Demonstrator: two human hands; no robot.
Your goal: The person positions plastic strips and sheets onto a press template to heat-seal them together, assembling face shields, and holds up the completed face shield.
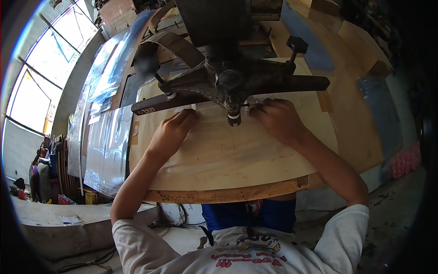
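A dark metal machine head (228,80) with a long horizontal bar (287,84) stands over a pale board (219,157) on the table. My left hand (175,130) rests on the board just below the bar's left part, its fingers curled together near a small light piece. On the other side of the machine's central tip (234,118), my right hand (279,119) is closed, its fingertips beside a small clear piece close to the tip. What either hand pinches is too small to make out.
Clear plastic sheets (107,150) lie left of the board. Brown tape (325,101) marks its right side. A wooden strip (228,195) edges the table in front of me. A cardboard box (362,45) sits at the back right. Windows (43,68) are at the left.
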